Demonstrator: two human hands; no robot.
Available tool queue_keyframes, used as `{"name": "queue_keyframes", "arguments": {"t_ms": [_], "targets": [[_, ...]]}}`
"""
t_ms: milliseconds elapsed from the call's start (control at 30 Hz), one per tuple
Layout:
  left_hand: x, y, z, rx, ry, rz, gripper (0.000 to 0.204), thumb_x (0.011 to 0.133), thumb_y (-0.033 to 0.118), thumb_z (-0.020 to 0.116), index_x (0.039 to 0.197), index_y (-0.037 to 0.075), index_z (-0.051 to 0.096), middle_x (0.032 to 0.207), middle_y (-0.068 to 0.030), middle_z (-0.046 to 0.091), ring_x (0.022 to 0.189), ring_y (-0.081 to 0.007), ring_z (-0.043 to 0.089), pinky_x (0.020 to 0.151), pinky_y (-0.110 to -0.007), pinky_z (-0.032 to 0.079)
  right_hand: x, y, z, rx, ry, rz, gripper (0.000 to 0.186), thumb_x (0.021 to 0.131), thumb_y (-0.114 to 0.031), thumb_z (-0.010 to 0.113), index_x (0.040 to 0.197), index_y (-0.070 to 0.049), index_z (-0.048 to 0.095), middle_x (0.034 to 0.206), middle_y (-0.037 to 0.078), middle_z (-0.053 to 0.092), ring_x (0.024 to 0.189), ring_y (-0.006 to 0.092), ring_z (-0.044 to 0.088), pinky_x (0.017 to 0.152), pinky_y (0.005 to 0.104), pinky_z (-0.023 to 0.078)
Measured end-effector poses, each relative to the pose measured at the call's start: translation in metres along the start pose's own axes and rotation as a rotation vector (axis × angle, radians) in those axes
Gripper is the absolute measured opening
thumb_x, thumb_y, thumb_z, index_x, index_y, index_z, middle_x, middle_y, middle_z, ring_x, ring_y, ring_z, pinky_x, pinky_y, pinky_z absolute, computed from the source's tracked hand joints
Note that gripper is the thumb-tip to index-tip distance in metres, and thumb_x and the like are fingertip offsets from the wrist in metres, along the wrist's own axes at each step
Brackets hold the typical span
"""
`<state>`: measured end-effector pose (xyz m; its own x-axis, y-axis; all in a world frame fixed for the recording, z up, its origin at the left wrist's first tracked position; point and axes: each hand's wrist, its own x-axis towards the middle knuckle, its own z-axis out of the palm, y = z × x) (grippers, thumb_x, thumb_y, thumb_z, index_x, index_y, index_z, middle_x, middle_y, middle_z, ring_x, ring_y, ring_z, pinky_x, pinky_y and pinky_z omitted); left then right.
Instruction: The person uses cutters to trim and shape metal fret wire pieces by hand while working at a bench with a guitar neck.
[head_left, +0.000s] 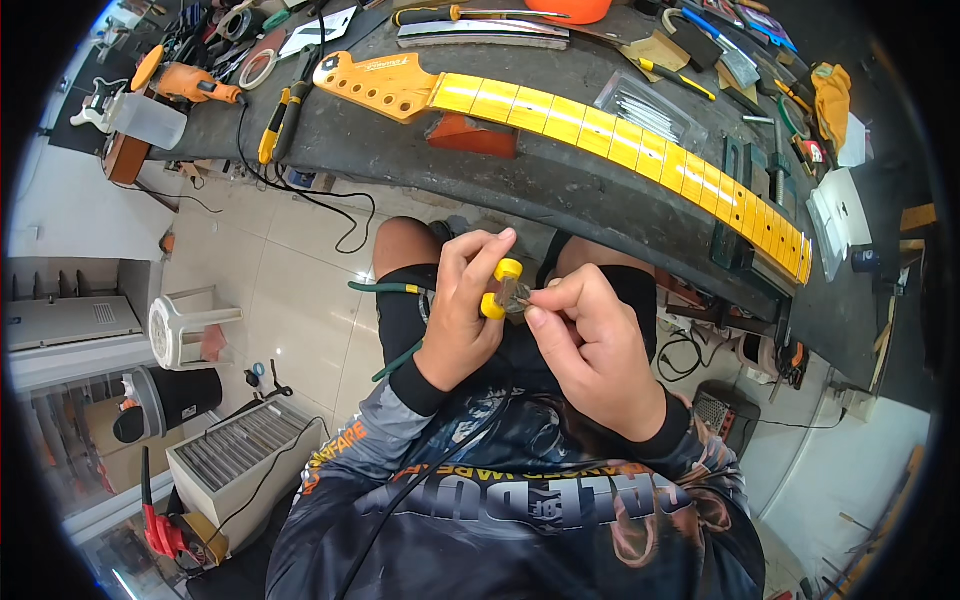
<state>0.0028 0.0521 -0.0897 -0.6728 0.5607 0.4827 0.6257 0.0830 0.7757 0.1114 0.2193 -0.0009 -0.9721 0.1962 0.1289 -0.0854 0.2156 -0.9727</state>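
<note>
My left hand (pixel 465 305) is closed around what look like pliers (pixel 508 268) with bright yellow grips and a grey metal head. Two thin dark green handle-like strips (pixel 385 288) come out on the left side of that hand; whether they belong to the same tool I cannot tell. My right hand (pixel 590 345) pinches thumb and forefinger together right at the metal head. What lies between those fingertips is too small to make out. Both hands are above my lap, in front of the bench. On the bench rests a maple guitar neck (pixel 610 135) with its headstock (pixel 380 84) to the left.
An orange-red block (pixel 472 135) sits under the neck near the headstock, and a dark green vise (pixel 735 215) is under its other end. Yellow-black pliers (pixel 285 122), a screwdriver (pixel 430 15) and a clear tray (pixel 650 108) of thin metal strips lie on the bench (pixel 370 170).
</note>
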Motion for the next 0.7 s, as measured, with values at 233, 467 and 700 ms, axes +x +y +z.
{"name": "queue_keyframes", "arguments": {"t_ms": [233, 467, 700], "targets": [[0.0007, 0.0007, -0.0026, 0.019, 0.001, -0.006, 0.094, 0.083, -0.023, 0.069, 0.168, 0.015, 0.052, 0.146, -0.02, 0.051, 0.123, -0.0357, 0.062, 0.094, -0.038, 0.06, 0.0014, -0.0051, 0.0004, 0.003, -0.022, 0.008, 0.013, 0.108, -0.003, 0.073, 0.117, 0.001, 0.066, 0.097, 0.012, 0.071, 0.073, 0.0229, 0.071, 0.067, 0.034, 0.054], [0.0005, -0.0007, -0.0018, -0.016, 0.0, -0.026, 0.094, 0.083, -0.024, 0.067, 0.167, 0.016, 0.054, 0.144, -0.0189, 0.051, 0.124, -0.0348, 0.061, 0.093, -0.038, 0.06, 0.0022, -0.0069, -0.0004, -0.016, -0.037, 0.01, 0.013, 0.108, -0.003, 0.072, 0.117, 0.001, 0.064, 0.096, 0.014, 0.072, 0.076, 0.0258, 0.073, 0.068, 0.0358, 0.054], [0.002, -0.0018, -0.0023, -0.004, -0.017, -0.032, 0.09, 0.083, -0.023, 0.068, 0.164, 0.016, 0.056, 0.144, -0.0184, 0.051, 0.124, -0.035, 0.061, 0.093, -0.037, 0.059, 0.0015, -0.0058, -0.0003, 0.001, -0.036, 0.027, 0.012, 0.108, -0.003, 0.071, 0.116, 0.001, 0.064, 0.096, 0.014, 0.072, 0.076, 0.0266, 0.074, 0.069, 0.0361, 0.055]]}}
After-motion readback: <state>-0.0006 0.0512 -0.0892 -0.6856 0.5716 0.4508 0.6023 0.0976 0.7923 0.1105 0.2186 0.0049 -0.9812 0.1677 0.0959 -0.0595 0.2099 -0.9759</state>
